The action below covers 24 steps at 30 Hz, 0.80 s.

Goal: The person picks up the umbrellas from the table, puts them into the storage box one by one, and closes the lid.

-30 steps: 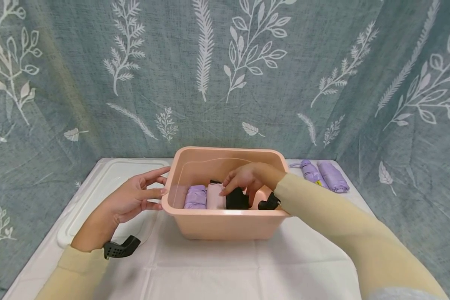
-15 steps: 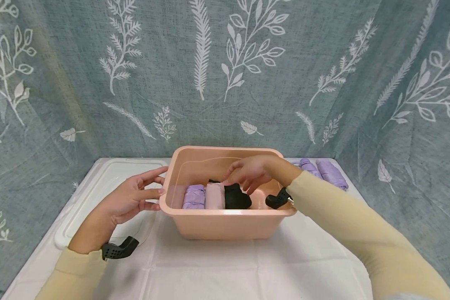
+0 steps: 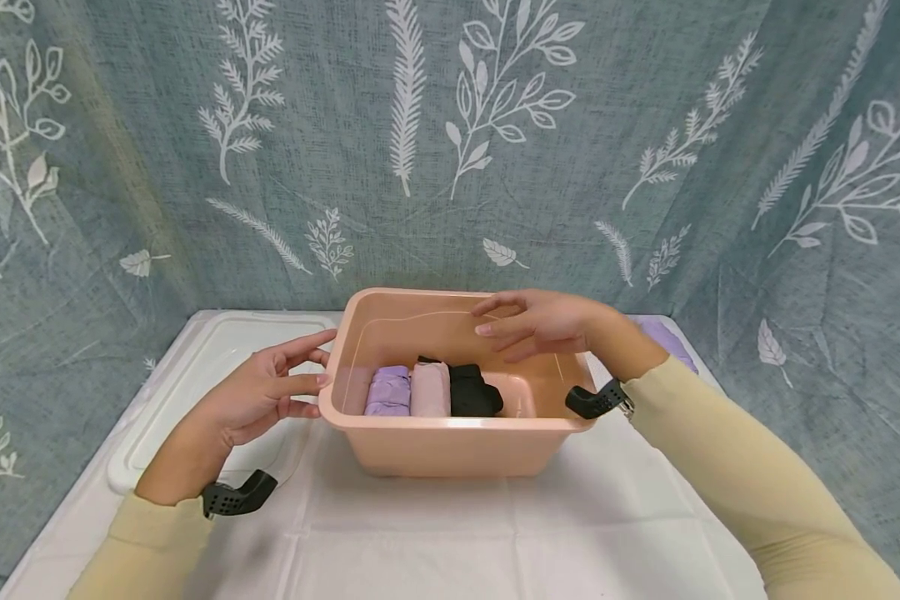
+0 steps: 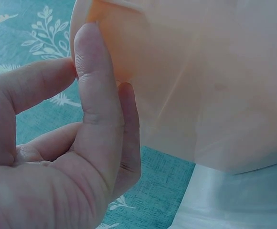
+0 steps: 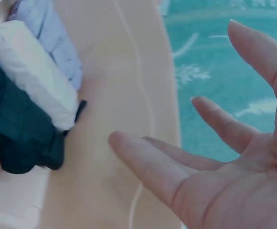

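Note:
A peach plastic bin [image 3: 450, 450] stands on the white-covered table. Inside it, side by side, lie a lavender folded fabric bundle [image 3: 388, 392], a pale pink one [image 3: 431, 390] and a black one [image 3: 474, 393]. My left hand [image 3: 262, 392] rests its thumb and extended fingers against the bin's left rim, seen closely in the left wrist view. Over the right part of the bin hovers my right hand [image 3: 540, 325], fingers loosely extended with nothing held. In the right wrist view, its fingers [image 5: 148, 167] are apart from the black bundle.
On the left of the table lies a white plastic lid [image 3: 228, 342]. A lavender rolled bundle [image 3: 663, 340] sits at the back right, partly hidden by my right arm. A grey-green curtain [image 3: 300, 150] with white leaf prints hangs behind and at both sides.
My right hand has let go of the black bundle, risen out of the bin and moved right toward its back right rim. The left hand stays at the left rim.

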Available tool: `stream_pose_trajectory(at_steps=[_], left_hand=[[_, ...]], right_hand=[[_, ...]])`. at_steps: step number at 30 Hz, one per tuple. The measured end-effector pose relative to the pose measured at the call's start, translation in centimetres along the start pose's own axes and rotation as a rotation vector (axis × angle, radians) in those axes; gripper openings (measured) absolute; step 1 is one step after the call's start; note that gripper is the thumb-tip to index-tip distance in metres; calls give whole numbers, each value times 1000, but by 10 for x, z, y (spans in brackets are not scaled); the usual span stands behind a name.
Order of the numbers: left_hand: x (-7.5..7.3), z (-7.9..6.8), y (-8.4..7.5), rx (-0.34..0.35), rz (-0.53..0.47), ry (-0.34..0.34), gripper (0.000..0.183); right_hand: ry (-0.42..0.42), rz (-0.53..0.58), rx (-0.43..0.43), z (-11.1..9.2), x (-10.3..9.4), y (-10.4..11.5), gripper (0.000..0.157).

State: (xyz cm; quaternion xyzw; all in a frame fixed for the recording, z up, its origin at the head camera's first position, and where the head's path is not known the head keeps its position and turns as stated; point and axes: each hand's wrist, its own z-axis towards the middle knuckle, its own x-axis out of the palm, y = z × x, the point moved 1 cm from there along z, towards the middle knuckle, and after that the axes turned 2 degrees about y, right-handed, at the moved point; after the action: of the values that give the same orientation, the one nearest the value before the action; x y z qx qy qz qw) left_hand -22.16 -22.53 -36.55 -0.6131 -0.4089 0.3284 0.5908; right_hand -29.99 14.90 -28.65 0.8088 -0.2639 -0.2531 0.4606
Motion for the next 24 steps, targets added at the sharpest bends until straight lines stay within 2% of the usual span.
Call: stream_pose_trajectory(at_steps=[4,9,17,24], left_hand=[[-1,-1,-1,3,6,-3,75],[-1,-2,-1,4,6,-6,74],[0,0,-1,1,0,-5,74],[1,-1,-2,-9,0,-12,75]], right_hand=[[-42,58,-124,-13,-7,-8,64],[-95,131,-229,-30,-13,-20,62],[-274,206,-375,-60,-32,-42,55],[-442,284,-536,-80,-55,-75,45]])
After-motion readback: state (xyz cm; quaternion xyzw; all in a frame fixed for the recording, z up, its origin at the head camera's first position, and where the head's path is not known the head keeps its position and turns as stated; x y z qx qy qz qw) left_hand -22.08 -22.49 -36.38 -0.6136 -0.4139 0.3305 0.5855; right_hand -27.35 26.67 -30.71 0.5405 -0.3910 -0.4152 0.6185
